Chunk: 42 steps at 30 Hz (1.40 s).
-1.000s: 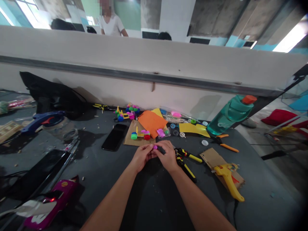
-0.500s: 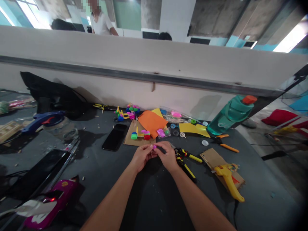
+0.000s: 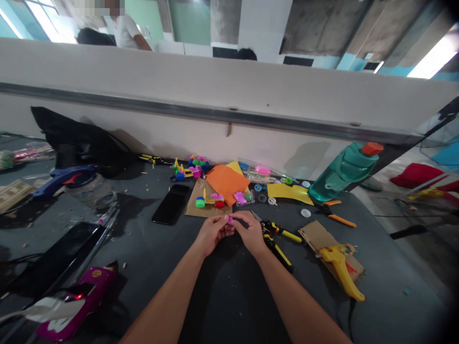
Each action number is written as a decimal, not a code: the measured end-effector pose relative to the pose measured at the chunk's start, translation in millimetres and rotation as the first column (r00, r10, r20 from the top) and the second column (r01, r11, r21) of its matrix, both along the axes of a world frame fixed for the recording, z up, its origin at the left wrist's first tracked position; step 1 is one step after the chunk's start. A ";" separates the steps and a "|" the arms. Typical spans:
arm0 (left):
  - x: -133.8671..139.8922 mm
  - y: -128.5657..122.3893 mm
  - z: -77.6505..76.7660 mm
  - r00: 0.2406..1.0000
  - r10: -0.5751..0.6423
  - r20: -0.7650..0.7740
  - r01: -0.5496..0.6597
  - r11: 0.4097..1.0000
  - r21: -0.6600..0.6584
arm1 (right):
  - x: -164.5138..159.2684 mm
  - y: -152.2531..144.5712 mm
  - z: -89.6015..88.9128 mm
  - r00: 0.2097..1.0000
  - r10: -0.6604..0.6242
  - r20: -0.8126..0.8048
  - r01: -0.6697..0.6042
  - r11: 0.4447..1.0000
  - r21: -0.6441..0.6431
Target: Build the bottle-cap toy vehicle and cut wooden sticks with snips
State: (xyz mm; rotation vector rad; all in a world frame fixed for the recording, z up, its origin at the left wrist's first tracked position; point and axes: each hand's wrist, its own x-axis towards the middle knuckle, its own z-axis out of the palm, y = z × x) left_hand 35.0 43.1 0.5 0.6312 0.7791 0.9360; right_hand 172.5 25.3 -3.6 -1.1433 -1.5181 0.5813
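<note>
Between the fingertips of both hands is a small pink-purple piece (image 3: 230,220), mostly covered, its exact kind too small to make out. My left hand (image 3: 214,232) pinches it from the left, and my right hand (image 3: 250,231) pinches it from the right. Just beyond the fingers, a small toy with green and red wheels and a yellow bar (image 3: 209,199) rests on a cardboard sheet (image 3: 191,208). A little bag of purple and green bits (image 3: 243,197) lies beside it. Yellow-and-black pliers (image 3: 278,239) lie close to my right hand.
Left of the cardboard lies a black phone (image 3: 171,204). Orange paper (image 3: 227,180) and another colourful toy (image 3: 186,171) sit behind. On the right are a teal bottle (image 3: 346,172), orange-handled cutters (image 3: 340,220) and a yellow glue gun (image 3: 340,270). A purple power strip (image 3: 89,291) lies front left.
Both hands stay nearly in place, still pinching the small pink-purple piece. Beyond the partition, a person in white has shifted to the left.
</note>
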 end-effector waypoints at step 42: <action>1.5 -1.6 -0.1 0.999 -0.023 0.028 0.022 0.999 0.043 | -0.8 -1.9 5.0 0.988 -0.066 0.137 0.054 0.994 0.090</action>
